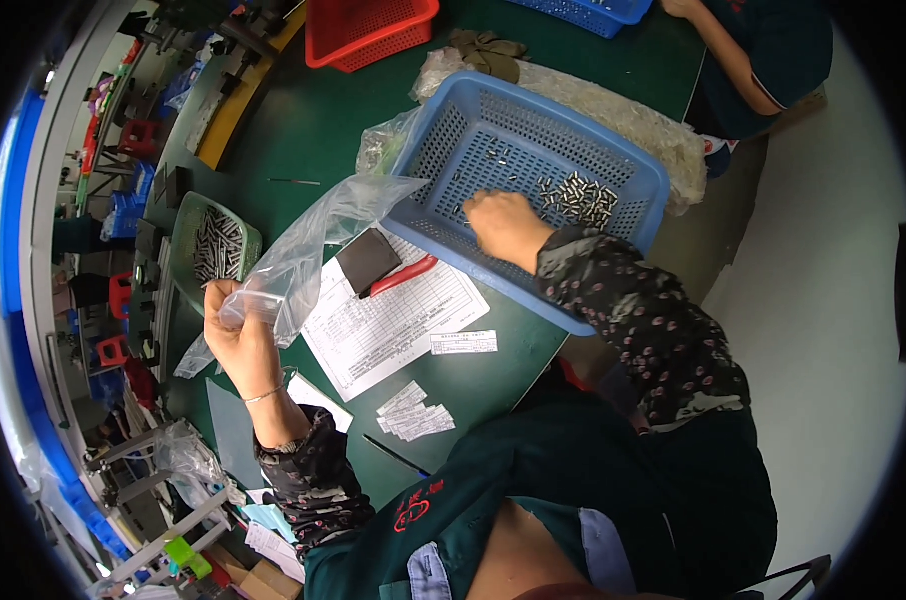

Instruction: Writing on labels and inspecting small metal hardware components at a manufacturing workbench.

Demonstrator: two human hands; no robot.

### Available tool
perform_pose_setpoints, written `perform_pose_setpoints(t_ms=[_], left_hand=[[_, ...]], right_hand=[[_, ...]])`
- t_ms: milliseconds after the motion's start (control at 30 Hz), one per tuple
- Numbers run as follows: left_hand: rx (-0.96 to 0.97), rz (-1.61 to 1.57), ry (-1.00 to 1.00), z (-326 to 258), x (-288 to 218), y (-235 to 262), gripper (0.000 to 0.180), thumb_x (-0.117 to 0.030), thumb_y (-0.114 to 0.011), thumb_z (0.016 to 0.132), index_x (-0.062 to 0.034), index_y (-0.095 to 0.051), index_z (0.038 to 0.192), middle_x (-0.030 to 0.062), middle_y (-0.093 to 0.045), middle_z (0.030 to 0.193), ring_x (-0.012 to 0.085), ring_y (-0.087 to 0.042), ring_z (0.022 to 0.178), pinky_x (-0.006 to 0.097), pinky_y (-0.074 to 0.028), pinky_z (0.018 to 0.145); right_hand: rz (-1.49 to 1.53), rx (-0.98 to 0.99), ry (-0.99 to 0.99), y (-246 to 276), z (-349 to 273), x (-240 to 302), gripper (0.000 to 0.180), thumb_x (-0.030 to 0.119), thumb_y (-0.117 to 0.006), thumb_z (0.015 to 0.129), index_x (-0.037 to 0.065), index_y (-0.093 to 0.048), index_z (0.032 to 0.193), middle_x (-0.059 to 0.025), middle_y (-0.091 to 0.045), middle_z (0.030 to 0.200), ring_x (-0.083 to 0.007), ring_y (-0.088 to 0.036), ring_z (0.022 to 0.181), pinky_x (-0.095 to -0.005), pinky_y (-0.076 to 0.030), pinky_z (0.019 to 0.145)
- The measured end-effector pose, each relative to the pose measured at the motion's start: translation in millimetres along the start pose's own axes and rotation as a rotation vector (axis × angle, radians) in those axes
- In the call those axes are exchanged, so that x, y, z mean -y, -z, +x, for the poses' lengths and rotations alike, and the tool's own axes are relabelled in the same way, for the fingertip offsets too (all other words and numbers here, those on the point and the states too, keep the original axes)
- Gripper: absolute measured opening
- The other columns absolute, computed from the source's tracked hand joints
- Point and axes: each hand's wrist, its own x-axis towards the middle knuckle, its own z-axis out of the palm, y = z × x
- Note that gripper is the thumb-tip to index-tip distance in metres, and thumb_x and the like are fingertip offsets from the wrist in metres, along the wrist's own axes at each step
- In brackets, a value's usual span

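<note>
My left hand [241, 335] is closed on a clear plastic bag [313, 235], which stretches up and right to the rim of a blue perforated basket [613, 155]. Inside that basket my right hand [508, 225] reaches down with its fingers curled; whether they hold anything is hidden. Small metal cylinders [583, 200] lie heaped to the right of that hand, with a few more scattered on the basket floor. Left of the bag, a green basket [183, 245] holds many longer metal pins [218, 245].
Printed sheets [373, 345], a dark block [368, 262], a red-handled tool [403, 275], paper slips [413, 415] and a pen [398, 457] lie on the green table. Bubble wrap [613, 120] and a red basket [368, 30] are beyond. Another person's arm [738, 55] is at the far right.
</note>
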Motion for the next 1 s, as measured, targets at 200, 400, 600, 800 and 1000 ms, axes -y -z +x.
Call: perform_pose_setpoints(t_ms=[200, 400, 600, 800, 1000], left_hand=[[0.051, -0.028, -0.028, 10.0, -1.4, -16.8, 0.018, -0.004, -0.059, 0.078, -0.0055, -0.043, 0.071, -0.0055, -0.039, 0.065, 0.0021, -0.033, 0.058, 0.016, -0.027, 0.050], [0.018, -0.035, -0.015, 11.2, -2.4, -13.1, 0.015, -0.004, -0.059, 0.077, -0.0042, -0.044, 0.073, -0.0045, -0.042, 0.065, 0.0025, -0.036, 0.058, 0.015, -0.028, 0.051], [-0.106, -0.087, 0.066, -6.1, 9.0, 4.0, 0.014, -0.006, -0.058, 0.077, -0.0043, -0.044, 0.076, -0.0017, -0.046, 0.063, 0.0036, -0.040, 0.052, 0.016, -0.031, 0.047], [-0.119, -0.011, 0.130, -38.9, 28.7, 23.1, 0.015, -0.005, -0.058, 0.076, -0.0052, -0.043, 0.075, -0.0016, -0.045, 0.061, 0.0042, -0.040, 0.050, 0.016, -0.031, 0.046], [-0.090, -0.072, 0.246, -63.4, 34.1, 27.3, 0.016, -0.004, -0.057, 0.075, -0.0060, -0.042, 0.072, -0.0029, -0.041, 0.062, 0.0034, -0.037, 0.050, 0.016, -0.029, 0.045]], right_hand=[[0.017, 0.071, 0.108, 0.7, -2.4, 0.5, 0.008, 0.005, -0.053, 0.068, 0.004, -0.061, 0.068, -0.0123, -0.061, 0.072, -0.0269, -0.061, 0.074, -0.0373, -0.046, 0.066], [1.007, 0.295, -0.342, 51.2, -2.8, -18.9, 0.010, 0.010, -0.061, 0.065, 0.004, -0.056, 0.071, -0.0085, -0.060, 0.066, -0.0147, -0.057, 0.059, -0.0289, -0.044, 0.050], [1.625, -0.131, -0.437, 122.3, -84.2, -70.0, 0.023, 0.006, -0.047, 0.079, 0.001, -0.048, 0.101, -0.0050, -0.051, 0.069, -0.0115, -0.047, 0.064, -0.0200, -0.038, 0.053], [1.953, -0.268, -0.585, 113.1, -154.6, -77.4, 0.014, 0.017, -0.046, 0.084, 0.004, -0.049, 0.090, -0.0036, -0.049, 0.067, -0.0066, -0.040, 0.048, -0.0166, -0.030, 0.042], [1.381, -0.256, -1.056, 73.8, -151.8, -29.8, 0.026, 0.028, -0.057, 0.083, 0.004, -0.050, 0.088, -0.0009, -0.053, 0.073, -0.0051, -0.044, 0.052, -0.0167, -0.035, 0.045]])
